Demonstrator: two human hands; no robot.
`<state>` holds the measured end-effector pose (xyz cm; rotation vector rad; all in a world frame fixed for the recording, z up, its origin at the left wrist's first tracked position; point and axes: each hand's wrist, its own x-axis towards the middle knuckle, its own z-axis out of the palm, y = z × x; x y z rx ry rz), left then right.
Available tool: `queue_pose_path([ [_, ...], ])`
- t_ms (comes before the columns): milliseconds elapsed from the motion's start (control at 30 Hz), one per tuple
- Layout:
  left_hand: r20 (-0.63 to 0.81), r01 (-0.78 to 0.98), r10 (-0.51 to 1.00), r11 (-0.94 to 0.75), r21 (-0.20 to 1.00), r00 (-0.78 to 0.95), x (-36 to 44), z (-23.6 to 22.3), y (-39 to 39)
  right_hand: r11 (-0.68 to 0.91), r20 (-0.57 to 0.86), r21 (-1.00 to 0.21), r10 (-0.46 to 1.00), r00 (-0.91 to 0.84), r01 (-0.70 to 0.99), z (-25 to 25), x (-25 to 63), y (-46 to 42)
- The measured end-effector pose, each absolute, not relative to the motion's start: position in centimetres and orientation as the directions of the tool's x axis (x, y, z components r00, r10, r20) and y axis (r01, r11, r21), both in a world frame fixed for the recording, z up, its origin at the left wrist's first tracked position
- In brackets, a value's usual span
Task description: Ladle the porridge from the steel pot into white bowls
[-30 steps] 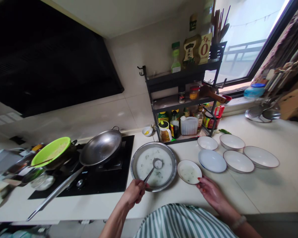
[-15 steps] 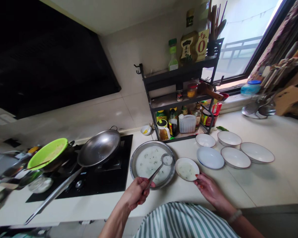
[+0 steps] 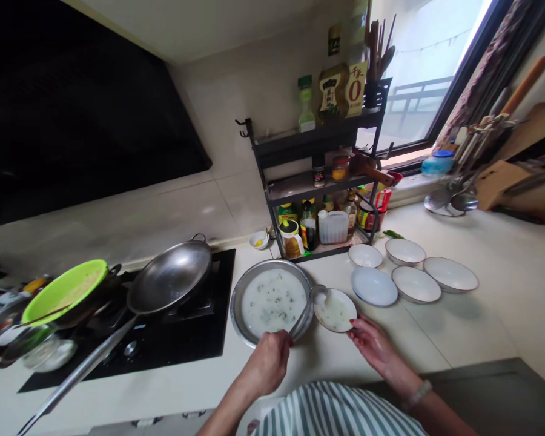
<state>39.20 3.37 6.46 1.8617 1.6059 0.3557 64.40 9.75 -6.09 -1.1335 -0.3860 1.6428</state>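
My left hand (image 3: 267,362) is closed round the handle of a metal ladle (image 3: 318,294). The ladle's head is tilted over the left rim of a small white bowl (image 3: 337,313) with pale, green-flecked soup inside. My right hand (image 3: 375,345) grips that bowl by its right edge, thumb and fingers at the rim. Left of the bowl, close beside it, stands a wide metal basin (image 3: 237,321) of milky soup with green bits. The ladle's handle crosses above the basin's right side.
Several white bowls (image 3: 416,284) and a pale blue dish (image 3: 373,287) sit to the right. A steel wok (image 3: 170,275) rests on the black stove (image 3: 195,339), its long handle jutting forward. Behind the basin stands a black spice rack (image 3: 309,195). A green colander (image 3: 68,290) is far left.
My left hand has moved the ladle rightward, from above the basin to the small bowl's rim, and tipped it. My right hand keeps hold of the bowl. The camera view has shifted slightly.
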Motion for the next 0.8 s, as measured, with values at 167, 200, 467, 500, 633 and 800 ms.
queue_pose_path([
  [167,-0.152,0.737,0.959,-0.077,0.672,0.238,38.9,5.7,3.0,-0.421,-0.513,-0.700,0.858,-0.004,-0.577,-5.5,64.5,9.8],
  [200,-0.167,0.687,0.959,-0.037,0.726,0.229,38.7,5.4,3.1,-0.425,-0.520,-0.695,0.854,-0.002,-0.580,-5.5,64.5,9.8],
  [467,-0.384,0.442,0.923,0.352,0.825,-0.018,34.4,3.0,3.0,-0.406,-0.459,-0.768,0.888,-0.017,-0.496,-6.4,64.9,10.2],
  [500,-0.377,0.473,0.925,0.351,0.808,-0.042,33.9,2.9,2.9,-0.407,-0.456,-0.772,0.890,-0.020,-0.488,-6.4,65.0,10.3],
  [633,-0.345,0.585,0.934,0.333,0.740,-0.096,33.0,2.7,2.3,-0.407,-0.453,-0.766,0.891,-0.032,-0.498,-6.4,65.2,10.5],
  [800,-0.406,0.593,0.903,0.406,0.695,-0.142,33.2,2.1,2.1,-0.412,-0.468,-0.743,0.883,-0.031,-0.527,-6.5,65.2,10.5],
])
